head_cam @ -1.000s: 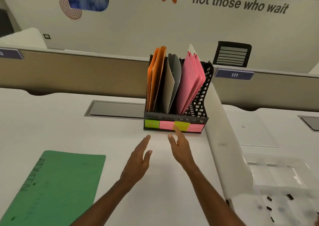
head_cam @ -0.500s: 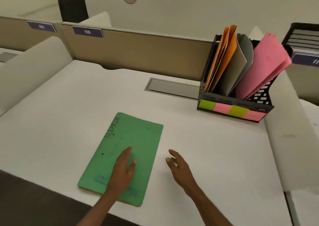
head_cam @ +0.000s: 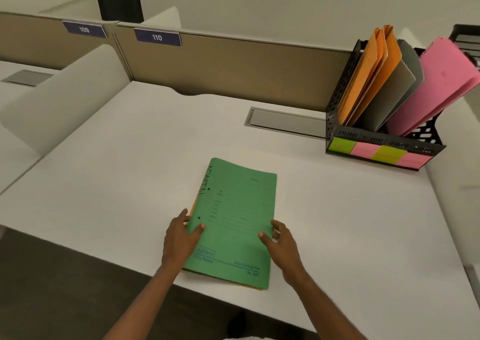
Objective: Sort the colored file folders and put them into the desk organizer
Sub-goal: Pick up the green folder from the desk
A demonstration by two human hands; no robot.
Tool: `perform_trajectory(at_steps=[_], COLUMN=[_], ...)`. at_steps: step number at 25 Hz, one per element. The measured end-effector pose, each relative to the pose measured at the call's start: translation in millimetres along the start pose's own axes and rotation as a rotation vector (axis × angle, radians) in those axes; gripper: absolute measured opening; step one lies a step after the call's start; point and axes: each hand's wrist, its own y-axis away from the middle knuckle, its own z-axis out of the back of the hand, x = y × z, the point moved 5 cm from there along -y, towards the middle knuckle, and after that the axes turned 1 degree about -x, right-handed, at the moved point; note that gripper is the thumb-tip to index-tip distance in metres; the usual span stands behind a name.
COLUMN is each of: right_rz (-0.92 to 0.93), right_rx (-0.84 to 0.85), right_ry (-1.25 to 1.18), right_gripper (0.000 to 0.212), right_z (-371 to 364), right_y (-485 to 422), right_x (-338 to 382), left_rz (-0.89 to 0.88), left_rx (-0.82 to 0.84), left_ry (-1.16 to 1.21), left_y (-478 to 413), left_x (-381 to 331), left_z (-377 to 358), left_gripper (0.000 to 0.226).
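Observation:
A green file folder (head_cam: 235,217) lies flat near the front edge of the white desk (head_cam: 130,163), with an orange edge showing under it. My left hand (head_cam: 180,238) grips its left side, thumb on top. My right hand (head_cam: 279,243) holds its right side, thumb on the cover. At the back right stands a black mesh desk organizer (head_cam: 376,144) with coloured sticky labels on its front. It holds orange folders (head_cam: 368,74), a grey folder (head_cam: 392,90) and pink folders (head_cam: 436,85), all leaning right.
A beige partition (head_cam: 233,66) with number plates 109 and 110 runs along the back. A grey cable hatch (head_cam: 285,124) is set in the desk left of the organizer. White side dividers stand left and right. A black chair back (head_cam: 119,1) shows beyond.
The view has swung left and down from the organizer to the green folder. Both hands moved back from the organizer onto the folder and now hold its two sides.

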Motion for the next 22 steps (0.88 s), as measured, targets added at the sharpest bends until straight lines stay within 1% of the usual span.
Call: perform_trajectory(at_steps=[5,8,12,14,16,17,20,22], right_rz=[-0.037,-0.067,-0.100,-0.104,-0.079,-0.059,0.030,0.091], right_rx=[-0.086,-0.111,-0.152,-0.156,-0.159,-0.168,-0.216,-0.242], right_ry=[-0.050,-0.125,-0.261,-0.334,-0.411,-0.447,-0.502,-0.482], right_gripper=[0.058,0.053,0.053,0.044,0.031,0.028,0.027,0.027], right_z=[1.3,3.7,15.5,27.1,48.3,62.9,124.6,173.9], right_y=[-1.9,-1.7,-5.0,-9.3,-8.3,-5.3,9.9,23.6], right_x=[-4.7,-6.3,-12.4,-13.9,-7.6,-1.7,17.3,27.2], left_rz=[-0.088,-0.130,-0.258,-0.323,-0.391,-0.419,-0.471,-0.481], left_rx=[0.064,0.127,0.168,0.209,0.262,0.290,0.398,0.474], left_ry=[0.183,0.300,0.392,0.427,0.443,0.447,0.471,0.488], left_y=[10.8,28.2,56.1,71.1,83.8,88.4,95.4,93.4], left_x=[-40.5,-69.9,-107.8,-123.9,-140.0,-147.3,-169.8,-182.8], left_z=[16.6,20.3,21.8,19.7,15.5,13.5,6.3,-2.8], left_gripper=[0.065,0.054,0.055,0.055,0.055,0.055,0.056,0.058])
